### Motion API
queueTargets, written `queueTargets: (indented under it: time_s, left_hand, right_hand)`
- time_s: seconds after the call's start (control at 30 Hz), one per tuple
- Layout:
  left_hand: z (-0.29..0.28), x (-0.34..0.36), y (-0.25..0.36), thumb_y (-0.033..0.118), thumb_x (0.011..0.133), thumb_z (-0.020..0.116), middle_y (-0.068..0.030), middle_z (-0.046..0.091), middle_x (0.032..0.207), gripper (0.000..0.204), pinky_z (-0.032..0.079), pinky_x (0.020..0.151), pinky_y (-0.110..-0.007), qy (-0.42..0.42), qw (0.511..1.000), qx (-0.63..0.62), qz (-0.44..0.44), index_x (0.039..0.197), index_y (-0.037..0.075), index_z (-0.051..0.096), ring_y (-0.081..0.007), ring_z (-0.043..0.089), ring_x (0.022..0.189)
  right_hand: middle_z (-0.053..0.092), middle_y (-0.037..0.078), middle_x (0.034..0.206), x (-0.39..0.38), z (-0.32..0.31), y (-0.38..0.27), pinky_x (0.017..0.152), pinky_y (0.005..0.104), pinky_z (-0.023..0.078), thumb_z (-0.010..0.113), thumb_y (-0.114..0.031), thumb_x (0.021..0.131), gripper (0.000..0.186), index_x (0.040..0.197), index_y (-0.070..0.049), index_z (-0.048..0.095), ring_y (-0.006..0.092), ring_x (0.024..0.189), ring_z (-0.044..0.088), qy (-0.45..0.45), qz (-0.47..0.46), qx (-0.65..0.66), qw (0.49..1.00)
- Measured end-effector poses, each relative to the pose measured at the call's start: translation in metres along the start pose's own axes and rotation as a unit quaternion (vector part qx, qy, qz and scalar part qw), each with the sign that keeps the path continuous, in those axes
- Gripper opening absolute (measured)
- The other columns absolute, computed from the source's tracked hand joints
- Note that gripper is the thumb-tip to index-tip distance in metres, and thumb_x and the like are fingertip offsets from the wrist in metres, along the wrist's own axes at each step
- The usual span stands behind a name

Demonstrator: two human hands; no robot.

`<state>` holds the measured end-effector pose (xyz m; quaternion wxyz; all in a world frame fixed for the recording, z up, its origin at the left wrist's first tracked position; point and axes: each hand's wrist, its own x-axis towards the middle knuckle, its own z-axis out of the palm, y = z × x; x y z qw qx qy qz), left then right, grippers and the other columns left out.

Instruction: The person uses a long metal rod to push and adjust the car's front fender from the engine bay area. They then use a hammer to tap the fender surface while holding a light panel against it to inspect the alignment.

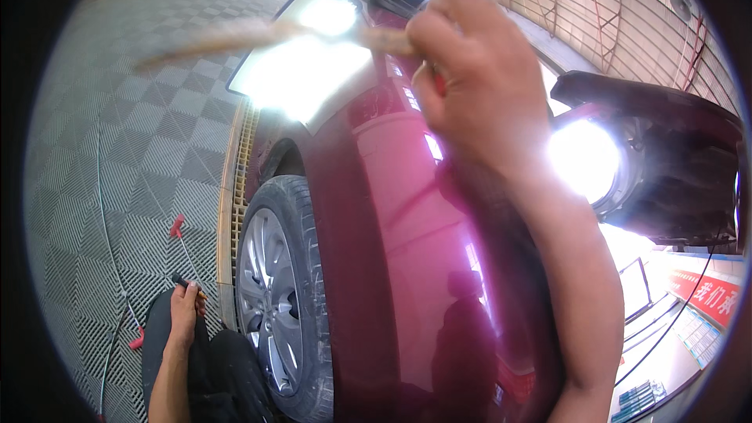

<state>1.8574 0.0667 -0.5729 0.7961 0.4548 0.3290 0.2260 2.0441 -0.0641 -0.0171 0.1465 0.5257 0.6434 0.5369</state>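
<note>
My right hand (474, 70) is raised over the dark red car fender (415, 219), closed around the end of a long tan wooden-looking stick (227, 37). The stick reaches out to the left, smeared by motion, so its exact kind is unclear. Something small and red shows between those fingers. Low on the left, by my knee, my left hand (186, 309) is closed on a short black-ended rod (181, 280) with a yellowish lower end. The car wheel (274, 298), with its silver rim, stands to the right of that hand.
A bright lamp panel (301, 70) stands by the fender, and another round light (583, 158) glows at right. Red-handled rods (178, 225) and a thin hose (104, 211) lie on the tiled floor (149, 125). A dark raised panel (674, 164) stands at right.
</note>
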Motion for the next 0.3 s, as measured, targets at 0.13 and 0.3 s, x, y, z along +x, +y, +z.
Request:
queueTargets:
  time_s: [0.13,0.3]
  left_hand:
    - [-0.002,-0.001,0.001,0.029,0.104,0.052,-0.0006,0.055,0.071,0.025,0.044,0.053,-0.025,0.014,1.000,-0.005,-0.004,0.093,0.006,0.056,-0.0087,0.050,0.057]
    - [-0.001,0.004,-0.003,0.030,0.103,0.054,-0.0013,0.056,0.071,0.026,0.045,0.052,-0.025,0.009,1.000,0.006,0.001,0.094,0.006,0.057,-0.0092,0.051,0.058]
  right_hand:
    - [0.056,0.007,0.092,-0.008,0.007,0.006,0.073,0.0386,0.046,0.071,-0.007,0.069,0.016,0.080,-0.009,0.060,0.0253,0.088,0.059,-0.035,-0.026,-0.028,0.999]
    - [0.057,0.007,0.095,0.005,0.004,0.007,0.072,0.0396,0.045,0.072,-0.009,0.067,0.019,0.083,-0.011,0.060,0.0257,0.088,0.058,0.064,-0.001,0.058,0.996]
